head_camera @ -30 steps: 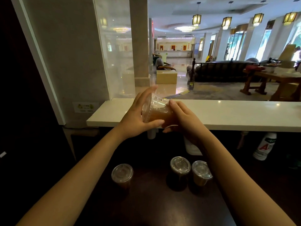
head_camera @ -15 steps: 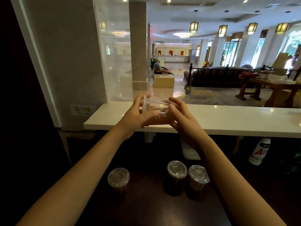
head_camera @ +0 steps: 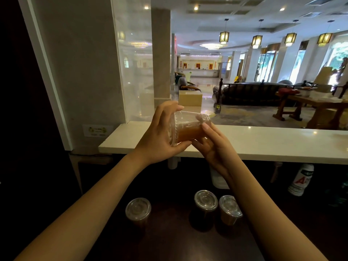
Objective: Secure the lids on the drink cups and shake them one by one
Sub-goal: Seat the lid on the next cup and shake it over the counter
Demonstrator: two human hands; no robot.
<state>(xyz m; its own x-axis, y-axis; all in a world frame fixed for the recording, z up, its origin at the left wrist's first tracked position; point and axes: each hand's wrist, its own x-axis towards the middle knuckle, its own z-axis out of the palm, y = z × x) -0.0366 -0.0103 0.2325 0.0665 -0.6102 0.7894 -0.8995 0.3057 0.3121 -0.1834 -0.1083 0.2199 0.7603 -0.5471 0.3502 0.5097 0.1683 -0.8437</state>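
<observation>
A clear plastic drink cup (head_camera: pixel 188 128) with brown liquid lies on its side in the air above the white ledge, lid end to the left. My left hand (head_camera: pixel 160 136) grips the lidded end, fingers over the top and thumb under. My right hand (head_camera: pixel 211 146) holds the cup's base end from below and the right. Three more lidded cups stand on the dark counter below: one (head_camera: pixel 138 210) at the left, and a pair, one (head_camera: pixel 205 201) next to the other (head_camera: pixel 230 209), close by my right forearm.
A long white ledge (head_camera: pixel 263 142) runs across in front of me, with a glass panel (head_camera: pixel 131 63) and a pillar at its left. Under the ledge stand a white bottle (head_camera: pixel 301 179) at the right and a white container (head_camera: pixel 218 179) behind my right wrist.
The cup has swung between the frames, rising and tipping; now it lies sideways with the liquid pooled along its lower side. Both hands stayed on it. The counter cups have not moved.
</observation>
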